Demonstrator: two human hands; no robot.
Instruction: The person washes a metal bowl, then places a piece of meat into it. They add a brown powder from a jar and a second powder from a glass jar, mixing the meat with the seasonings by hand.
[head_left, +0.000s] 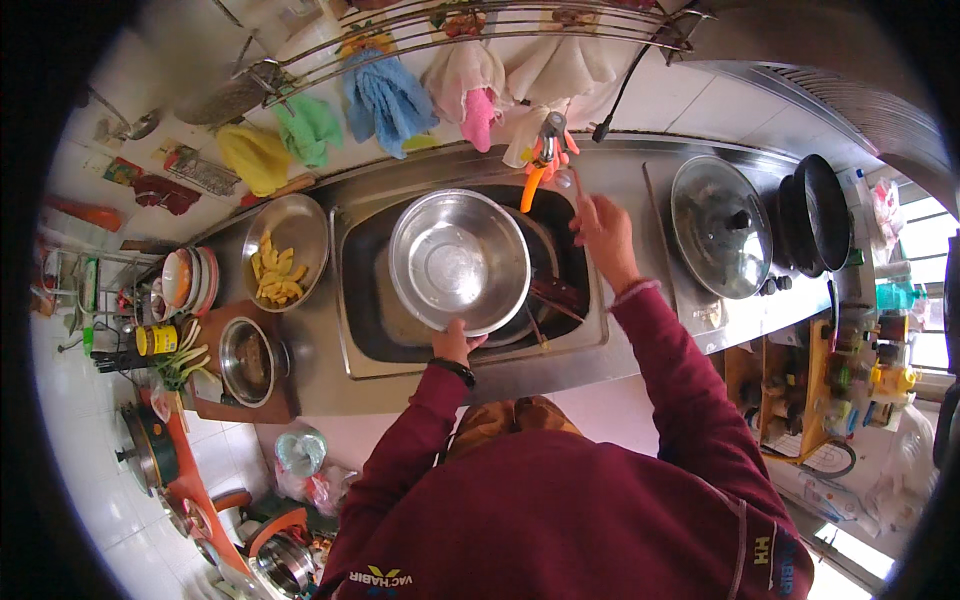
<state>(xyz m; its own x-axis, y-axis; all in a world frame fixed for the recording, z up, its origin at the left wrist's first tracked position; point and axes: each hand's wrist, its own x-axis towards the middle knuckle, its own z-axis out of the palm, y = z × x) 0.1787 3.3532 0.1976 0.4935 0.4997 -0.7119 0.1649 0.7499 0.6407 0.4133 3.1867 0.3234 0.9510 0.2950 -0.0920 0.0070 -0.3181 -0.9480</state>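
Note:
My left hand (452, 346) holds the near rim of a shiny stainless steel bowl (459, 259) over the sink (375, 330). The bowl holds no food; a few bright reflections show on its inside. My right hand (604, 238) is raised at the sink's right edge, beside the tap (553, 133) with its orange spout (531, 189). A thin reddish piece shows just above my right fingers; whether they grip it is unclear. Under and right of the bowl, a pan with a dark handle (559, 294) lies in the sink, partly hidden.
Left of the sink are a steel bowl (319, 259) of yellow cut pieces (276, 271), and a smaller pot (246, 360) on a wooden board (289, 330). A glass lid (720, 225) and black pans (821, 214) stand right. Cloths (386, 105) hang above from a wire rack (480, 37).

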